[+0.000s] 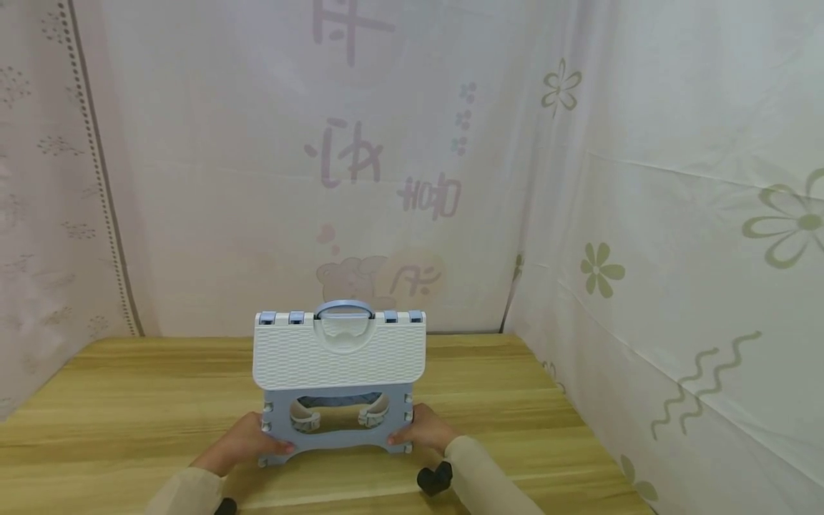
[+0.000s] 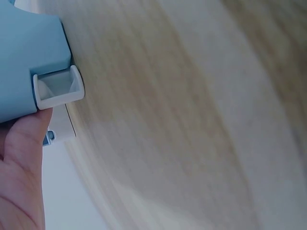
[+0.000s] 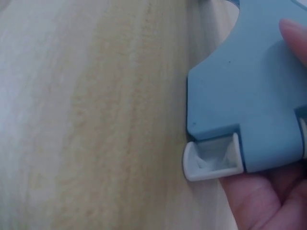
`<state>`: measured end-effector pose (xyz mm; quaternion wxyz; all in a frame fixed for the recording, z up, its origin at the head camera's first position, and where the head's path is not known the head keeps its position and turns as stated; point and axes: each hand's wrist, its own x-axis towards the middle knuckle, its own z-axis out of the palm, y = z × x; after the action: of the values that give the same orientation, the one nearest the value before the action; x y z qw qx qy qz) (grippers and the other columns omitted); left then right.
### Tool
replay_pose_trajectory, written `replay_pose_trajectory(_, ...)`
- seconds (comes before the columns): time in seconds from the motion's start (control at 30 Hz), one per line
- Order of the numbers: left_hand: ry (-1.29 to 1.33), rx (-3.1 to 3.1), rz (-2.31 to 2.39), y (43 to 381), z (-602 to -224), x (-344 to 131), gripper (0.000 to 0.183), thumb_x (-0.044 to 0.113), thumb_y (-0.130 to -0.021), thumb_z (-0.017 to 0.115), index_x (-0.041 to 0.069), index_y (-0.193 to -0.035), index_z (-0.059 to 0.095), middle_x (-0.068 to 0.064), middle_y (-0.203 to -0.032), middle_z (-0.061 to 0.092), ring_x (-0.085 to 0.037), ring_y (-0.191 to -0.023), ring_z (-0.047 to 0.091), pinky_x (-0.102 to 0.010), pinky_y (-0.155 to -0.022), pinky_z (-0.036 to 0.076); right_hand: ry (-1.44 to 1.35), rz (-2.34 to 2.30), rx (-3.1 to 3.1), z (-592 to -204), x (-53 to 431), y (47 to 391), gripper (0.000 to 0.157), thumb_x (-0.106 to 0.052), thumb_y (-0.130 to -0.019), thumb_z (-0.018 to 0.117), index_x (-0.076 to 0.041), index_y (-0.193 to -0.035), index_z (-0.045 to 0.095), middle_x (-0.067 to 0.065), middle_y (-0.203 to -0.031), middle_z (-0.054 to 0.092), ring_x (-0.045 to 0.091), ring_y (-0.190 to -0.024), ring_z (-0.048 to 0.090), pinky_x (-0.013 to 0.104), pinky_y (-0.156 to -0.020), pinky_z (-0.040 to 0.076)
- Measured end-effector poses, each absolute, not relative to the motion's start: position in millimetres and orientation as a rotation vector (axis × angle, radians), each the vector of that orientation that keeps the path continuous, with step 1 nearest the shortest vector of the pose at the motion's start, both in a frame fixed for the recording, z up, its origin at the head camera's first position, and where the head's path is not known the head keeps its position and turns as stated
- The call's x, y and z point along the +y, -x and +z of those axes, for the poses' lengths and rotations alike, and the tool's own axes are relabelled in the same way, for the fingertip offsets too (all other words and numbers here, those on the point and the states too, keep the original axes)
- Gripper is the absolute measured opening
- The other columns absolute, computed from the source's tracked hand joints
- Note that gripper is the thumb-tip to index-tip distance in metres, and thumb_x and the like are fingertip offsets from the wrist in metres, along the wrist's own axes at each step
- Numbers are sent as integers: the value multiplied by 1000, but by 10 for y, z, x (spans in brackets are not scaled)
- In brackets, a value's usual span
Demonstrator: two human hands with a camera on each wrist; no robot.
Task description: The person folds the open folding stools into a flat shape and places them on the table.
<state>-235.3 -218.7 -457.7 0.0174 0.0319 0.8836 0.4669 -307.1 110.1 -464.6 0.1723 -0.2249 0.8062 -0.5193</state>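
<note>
A folding step stool stands upright on the wooden table, its white woven-pattern top facing me and a blue carrying handle at the upper edge. Below the top shows a blue leg panel with a wide cutout, through which white folding parts appear. My left hand grips the panel's lower left side, thumb on the front. At the lower right side my right hand grips it the same way. White corner pieces stick out beside the left fingers; a matching white corner piece sits near the right fingers.
The wooden table extends around the stool on both sides. A printed curtain hangs behind it, and a flower-patterned curtain runs along the right edge. Black wrist devices sit at the sleeves.
</note>
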Motion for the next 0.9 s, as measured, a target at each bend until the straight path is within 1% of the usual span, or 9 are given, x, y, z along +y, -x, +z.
replay_pose_trajectory(0.17, -118, 2760, 1444, 2359, -4587, -2182, 39, 10, -69, 85, -9, -98, 67, -20, -94, 69, -30, -88, 64, -49, -83, 49, 642, -1445, 2313, -4640, 1111, 3094, 42, 3, -71, 74, 9, -111, 62, 20, -106, 68, 30, -97, 65, 46, -92, 48)
replay_pose_trajectory(0.37, -106, 2769, 1445, 2356, -4599, -2181, 39, 10, -69, 85, -8, -97, 67, -19, -94, 70, -30, -88, 64, -49, -83, 49, 623, -1440, 2312, -4633, 1094, 3075, 43, 2, -72, 75, 9, -112, 62, 19, -107, 68, 29, -97, 65, 46, -91, 48)
replay_pose_trajectory(0.63, -128, 2760, 1467, 2359, -4638, -2220, 42, 13, -67, 87, -9, -96, 67, -19, -93, 70, -26, -84, 63, -40, -77, 50, 615, -1403, 2365, -4627, 1076, 3082, 42, 0, -71, 76, 8, -110, 63, 18, -105, 69, 29, -95, 65, 48, -91, 48)
replay_pose_trajectory(0.73, -142, 2756, 1467, 2359, -4634, -2219, 43, 12, -67, 86, -11, -97, 66, -21, -94, 69, -27, -85, 64, -42, -78, 51, 609, -1399, 2357, -4636, 1078, 3090, 41, 0, -71, 76, 7, -110, 63, 17, -105, 69, 28, -95, 65, 47, -90, 48)
replay_pose_trajectory(0.9, -127, 2766, 1453, 2366, -4618, -2197, 42, 9, -66, 86, -11, -97, 65, -21, -94, 69, -29, -86, 64, -46, -80, 50, 607, -1411, 2345, -4648, 1091, 3092, 42, 0, -71, 77, 7, -111, 63, 17, -104, 69, 27, -94, 65, 44, -89, 49)
